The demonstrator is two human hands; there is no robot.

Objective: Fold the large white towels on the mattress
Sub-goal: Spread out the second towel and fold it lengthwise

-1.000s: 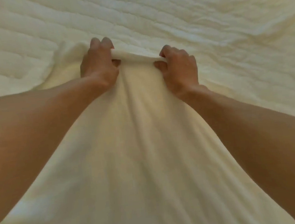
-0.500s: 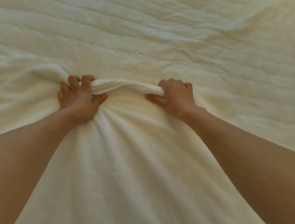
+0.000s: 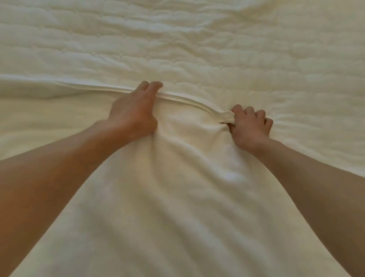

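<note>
A large white towel [image 3: 174,205] stretches from the bottom of the view up to its hemmed far edge, which runs across the quilted mattress [image 3: 212,36]. My left hand [image 3: 134,111] grips that far edge near the middle, fingers curled over the hem. My right hand [image 3: 251,125] pinches the same edge further right, where the hem bunches into a small fold. The towel lies slack and creased between my forearms. To the left the edge lies flat on the mattress.
The cream quilted mattress fills the whole upper half and right side of the view, with wrinkles near the top right. No other objects are visible.
Both hands have carried the towel's far edge forward and down onto the mattress. My hands have spread apart along the hem, and the edge to the left now lies flat.
</note>
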